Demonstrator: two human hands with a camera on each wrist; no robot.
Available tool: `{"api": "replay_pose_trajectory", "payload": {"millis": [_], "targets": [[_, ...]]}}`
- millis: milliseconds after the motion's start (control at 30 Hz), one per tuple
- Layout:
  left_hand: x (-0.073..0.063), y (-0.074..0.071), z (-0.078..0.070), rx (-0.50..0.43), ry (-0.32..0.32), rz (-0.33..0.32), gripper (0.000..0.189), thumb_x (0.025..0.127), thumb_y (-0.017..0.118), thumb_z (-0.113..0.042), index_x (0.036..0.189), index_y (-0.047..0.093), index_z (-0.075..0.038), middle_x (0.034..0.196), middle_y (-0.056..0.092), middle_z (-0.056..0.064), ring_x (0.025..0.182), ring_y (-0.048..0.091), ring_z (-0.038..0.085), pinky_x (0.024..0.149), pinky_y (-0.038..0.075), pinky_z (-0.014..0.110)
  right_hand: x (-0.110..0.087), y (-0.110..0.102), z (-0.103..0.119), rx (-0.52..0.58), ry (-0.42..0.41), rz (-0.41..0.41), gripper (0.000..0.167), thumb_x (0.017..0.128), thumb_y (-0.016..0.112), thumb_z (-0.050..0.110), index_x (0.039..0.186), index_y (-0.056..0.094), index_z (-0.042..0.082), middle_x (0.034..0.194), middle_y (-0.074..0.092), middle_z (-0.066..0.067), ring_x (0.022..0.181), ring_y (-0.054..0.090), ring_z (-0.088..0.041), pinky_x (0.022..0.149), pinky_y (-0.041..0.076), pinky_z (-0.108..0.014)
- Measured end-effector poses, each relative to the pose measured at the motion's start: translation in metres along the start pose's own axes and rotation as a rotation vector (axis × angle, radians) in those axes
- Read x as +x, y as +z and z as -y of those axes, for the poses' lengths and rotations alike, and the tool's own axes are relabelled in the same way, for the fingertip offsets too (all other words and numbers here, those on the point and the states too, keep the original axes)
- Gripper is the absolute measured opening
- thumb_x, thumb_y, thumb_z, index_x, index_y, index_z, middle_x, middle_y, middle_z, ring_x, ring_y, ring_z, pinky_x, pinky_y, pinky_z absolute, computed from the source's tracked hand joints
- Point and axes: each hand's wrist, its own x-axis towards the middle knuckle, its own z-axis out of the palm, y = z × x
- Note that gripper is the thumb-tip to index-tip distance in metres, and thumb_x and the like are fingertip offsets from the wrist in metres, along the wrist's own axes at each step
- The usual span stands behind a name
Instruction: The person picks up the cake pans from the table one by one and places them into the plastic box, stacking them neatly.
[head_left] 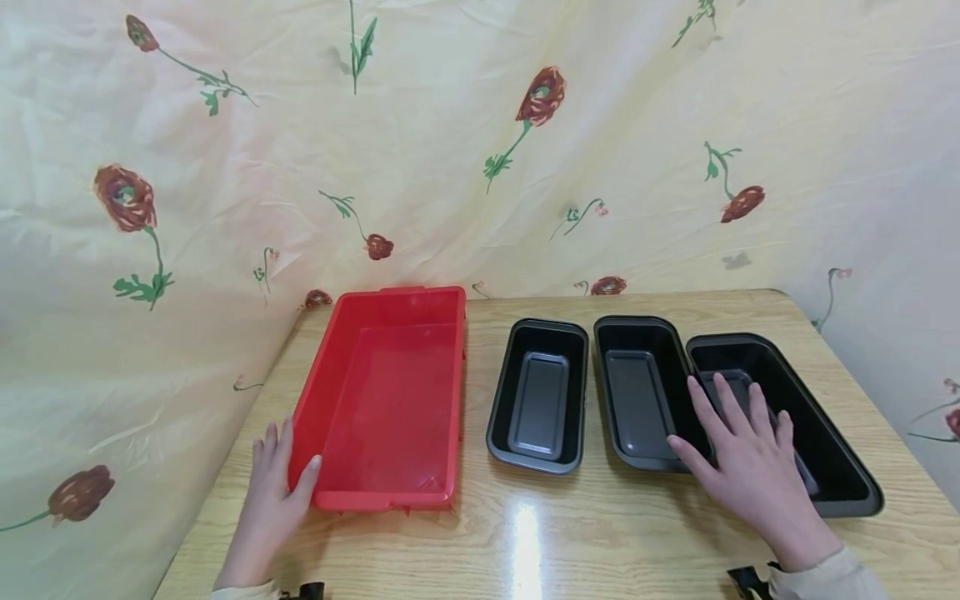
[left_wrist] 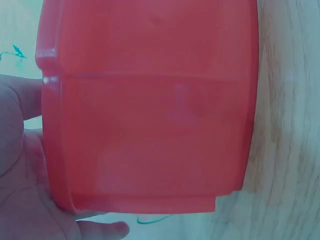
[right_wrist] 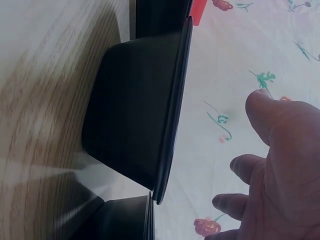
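A shallow red plastic tray lies on the left part of the table. My left hand is at its near left corner, fingers straight along the outer side and thumb toward the near edge. The left wrist view shows the palm up against the tray's corner. My right hand is spread above the right black loaf pan, its thumb overlapping the edge of the middle loaf pan. Seen from the right wrist, the hand holds nothing and stays apart from the pan wall.
A smaller black loaf pan stands between the tray and the other two pans, which nearly meet at their rims. All sit on a light wooden table. A flowered cloth hangs behind and at both sides.
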Motion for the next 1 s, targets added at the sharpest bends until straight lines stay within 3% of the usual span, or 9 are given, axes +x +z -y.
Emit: {"api": "replay_pose_trajectory", "payload": {"millis": [233, 533, 800, 1000], "targets": [[0.002, -0.001, 0.009, -0.074, -0.003, -0.002, 0.075, 0.101, 0.049, -0.019, 0.154, 0.000, 0.002, 0.158, 0.006, 0.029, 0.143, 0.012, 0.048, 0.110, 0.022, 0.066, 0.000, 0.001, 0.000, 0.004, 0.000, 0.005, 0.084, 0.095, 0.055, 0.050, 0.159, 0.008, 0.022, 0.161, 0.004, -0.021, 0.141, -0.018, -0.047, 0.105, -0.018, -0.070], [0.001, -0.001, 0.016, -0.153, 0.015, -0.044, 0.065, 0.103, 0.047, -0.015, 0.155, 0.011, 0.000, 0.154, 0.023, 0.029, 0.136, 0.028, 0.049, 0.106, 0.032, 0.063, 0.001, 0.002, 0.001, 0.008, 0.004, 0.013, 0.084, 0.095, 0.055, 0.050, 0.159, 0.009, 0.022, 0.161, 0.004, -0.021, 0.142, -0.017, -0.048, 0.105, -0.018, -0.070], [0.003, -0.001, 0.020, -0.222, -0.071, -0.034, 0.056, 0.106, 0.036, -0.017, 0.157, 0.014, -0.013, 0.155, 0.026, 0.025, 0.136, 0.032, 0.046, 0.106, 0.034, 0.060, 0.002, 0.003, 0.003, 0.016, -0.007, 0.005, 0.083, 0.095, 0.056, 0.048, 0.159, 0.010, 0.022, 0.161, 0.004, -0.019, 0.142, -0.014, -0.048, 0.105, -0.017, -0.070], [0.004, -0.001, 0.021, -0.248, -0.083, -0.041, 0.054, 0.106, 0.033, -0.014, 0.157, 0.017, -0.015, 0.157, 0.024, 0.021, 0.141, 0.027, 0.042, 0.110, 0.029, 0.059, 0.003, 0.004, 0.004, 0.023, -0.014, 0.006, 0.082, 0.096, 0.056, 0.047, 0.159, 0.011, 0.021, 0.161, 0.004, -0.019, 0.142, -0.012, -0.049, 0.106, -0.016, -0.069]]}}
